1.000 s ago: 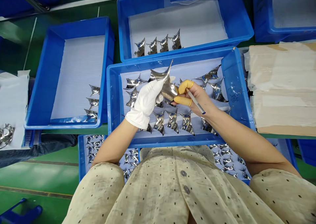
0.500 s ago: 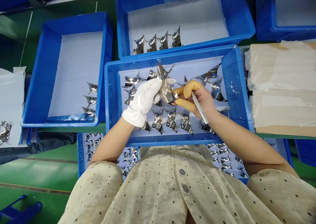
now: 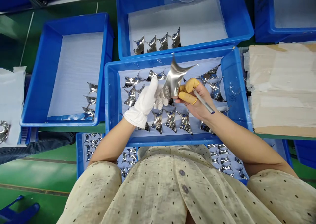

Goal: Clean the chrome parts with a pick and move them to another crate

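Green floor shows left of the blue central bin, which holds rows of shiny, pointed metal pieces before you. Beyond the central bin, a far bin holds four similar pieces; left of the central bin, a side bin holds three. Over the central bin, your white-gloved left hand is spread beside a raised metal part; contact cannot be told. Your right hand, wearing yellow finger covers, grips that part's lower edge and also holds a pen.
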Demonstrator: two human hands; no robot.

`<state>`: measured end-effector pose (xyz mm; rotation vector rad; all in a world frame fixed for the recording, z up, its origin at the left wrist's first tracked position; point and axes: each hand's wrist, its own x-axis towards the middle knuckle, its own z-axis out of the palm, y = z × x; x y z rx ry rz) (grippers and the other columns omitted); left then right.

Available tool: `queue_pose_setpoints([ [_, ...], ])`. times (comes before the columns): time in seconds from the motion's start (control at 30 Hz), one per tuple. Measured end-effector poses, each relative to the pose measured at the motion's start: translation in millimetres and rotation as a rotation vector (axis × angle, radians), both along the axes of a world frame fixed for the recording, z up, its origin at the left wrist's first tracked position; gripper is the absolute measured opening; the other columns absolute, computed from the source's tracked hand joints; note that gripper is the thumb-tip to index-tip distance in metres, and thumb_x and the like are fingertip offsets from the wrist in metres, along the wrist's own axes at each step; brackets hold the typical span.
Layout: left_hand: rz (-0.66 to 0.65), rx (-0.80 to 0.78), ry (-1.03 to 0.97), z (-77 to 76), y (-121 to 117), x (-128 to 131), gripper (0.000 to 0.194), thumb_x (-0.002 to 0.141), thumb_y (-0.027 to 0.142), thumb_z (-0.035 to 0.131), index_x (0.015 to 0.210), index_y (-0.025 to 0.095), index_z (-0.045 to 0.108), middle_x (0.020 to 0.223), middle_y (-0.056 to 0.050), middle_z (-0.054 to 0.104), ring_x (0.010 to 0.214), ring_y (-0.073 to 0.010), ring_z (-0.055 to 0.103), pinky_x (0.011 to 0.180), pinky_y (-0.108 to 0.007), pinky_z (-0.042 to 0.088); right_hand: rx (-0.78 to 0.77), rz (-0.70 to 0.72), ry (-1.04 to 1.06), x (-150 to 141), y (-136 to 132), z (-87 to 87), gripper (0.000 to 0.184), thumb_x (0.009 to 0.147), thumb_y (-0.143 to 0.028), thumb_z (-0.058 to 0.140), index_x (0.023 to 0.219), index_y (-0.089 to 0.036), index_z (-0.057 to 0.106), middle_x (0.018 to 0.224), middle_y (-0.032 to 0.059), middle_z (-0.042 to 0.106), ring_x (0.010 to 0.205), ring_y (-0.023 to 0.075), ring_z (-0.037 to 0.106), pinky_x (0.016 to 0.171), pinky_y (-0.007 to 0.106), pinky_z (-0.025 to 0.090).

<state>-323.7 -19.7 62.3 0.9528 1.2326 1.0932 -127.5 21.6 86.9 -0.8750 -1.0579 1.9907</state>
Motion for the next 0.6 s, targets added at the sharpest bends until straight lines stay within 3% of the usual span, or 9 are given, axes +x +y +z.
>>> queue_pose_setpoints([
  [0.17,0.008,-0.046,-0.077,28.4,-4.9,5.6,0.092,0.093,0.093,0.03,0.1,0.014,0.076,0.051,-0.005,0.061,0.04,-0.0141,0.058,0.034,-0.024,0.038,-0.327,0.034,0.127,3.7,9.9,-14.1,0.054,0.063,-0.027,0.102,0.086,-0.022,0.054,0.082,-0.0067,0.069,0.076,0.0061,0.072,0.068,0.013,0.062],
  [0.27,0.036,0.008,-0.086,34.6,-9.6,6.8,0.082,0.096,0.088,0.039,0.097,0.015,0.075,0.058,-0.005,0.066,0.043,-0.0121,0.059,0.037,-0.023,0.041,-0.411,0.097,0.17,3.6,13.1,-17.2,0.056,0.059,-0.025,0.104,0.088,-0.022,0.056,0.079,-0.0086,0.067,0.074,0.0038,0.07,0.066,0.01,0.061],
  [0.33,0.029,0.079,-0.061,32.4,-11.2,4.7,0.065,0.096,0.078,0.056,0.093,0.016,0.074,0.062,-0.004,0.069,0.047,-0.0108,0.06,0.042,-0.022,0.044,-0.357,0.086,0.144,3.7,14.1,-15.2,0.057,0.059,-0.029,0.104,0.085,-0.022,0.055,0.076,-0.0092,0.065,0.071,0.0036,0.07,0.064,0.01,0.06],
  [0.43,0.003,0.131,0.0,23.3,-9.9,-1.1,0.046,0.091,0.064,0.076,0.089,0.018,0.075,0.062,0.0,0.067,0.052,-0.0091,0.058,0.05,-0.022,0.048,-0.146,0.012,0.045,5.2,14.1,-6.3,0.057,0.063,-0.039,0.102,0.083,-0.023,0.051,0.08,-0.0065,0.065,0.076,0.0083,0.073,0.062,0.016,0.06],
  [0.6,-0.097,0.028,-0.152,2.8,-2.4,-3.3,0.052,0.085,0.068,0.079,0.1,0.019,0.075,0.069,-0.001,0.071,0.058,-0.0105,0.065,0.052,-0.022,0.051,0.148,-0.026,-0.116,7.0,8.7,12.6,0.059,0.071,-0.053,0.097,0.083,-0.025,0.046,0.093,-0.0005,0.07,0.091,0.0183,0.077,0.07,0.03,0.065],
])
